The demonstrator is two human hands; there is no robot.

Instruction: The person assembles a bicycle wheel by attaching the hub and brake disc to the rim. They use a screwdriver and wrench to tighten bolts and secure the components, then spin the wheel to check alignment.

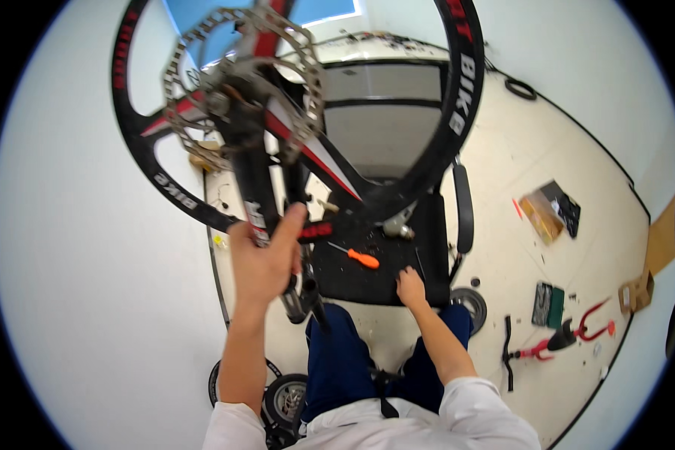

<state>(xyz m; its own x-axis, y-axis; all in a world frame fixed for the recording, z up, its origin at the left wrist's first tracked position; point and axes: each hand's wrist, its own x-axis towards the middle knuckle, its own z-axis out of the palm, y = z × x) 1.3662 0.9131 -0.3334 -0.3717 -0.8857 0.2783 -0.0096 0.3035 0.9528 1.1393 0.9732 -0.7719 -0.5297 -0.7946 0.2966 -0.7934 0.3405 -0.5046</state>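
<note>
1. The left hand (261, 262) has its fingers closed around a black bicycle fork (253, 176); the thumb side faces up and the wrist comes in from below; the fork is held up at a slant, in front of the chair and to the left.
2. The right hand (410, 287) is low, at the front part of the black chair seat (341, 281); its fingers are curled in, and I cannot tell whether they hold anything; a thin dark rod (420, 262) lies just beside them.
3. A large black wheel (319, 154) with red and white spokes is fitted at the far end of the fork; a metal brake disc (316, 79) sits at its hub, slightly blurred.
4. On the chair seat, left of the right hand, lies a screwdriver (364, 259) with an orange handle; a silvery metal part (399, 225) lies farther back.
5. Behind the seat rises a grey chair back (382, 135); a black armrest (463, 206) stands on the right.
6. On the floor to the right are a plastic bag (541, 216), an open tool case (548, 304), a red bike frame (536, 350) and a cardboard box (637, 292); a black tyre (520, 89) lies farther off, near the wall.
</note>
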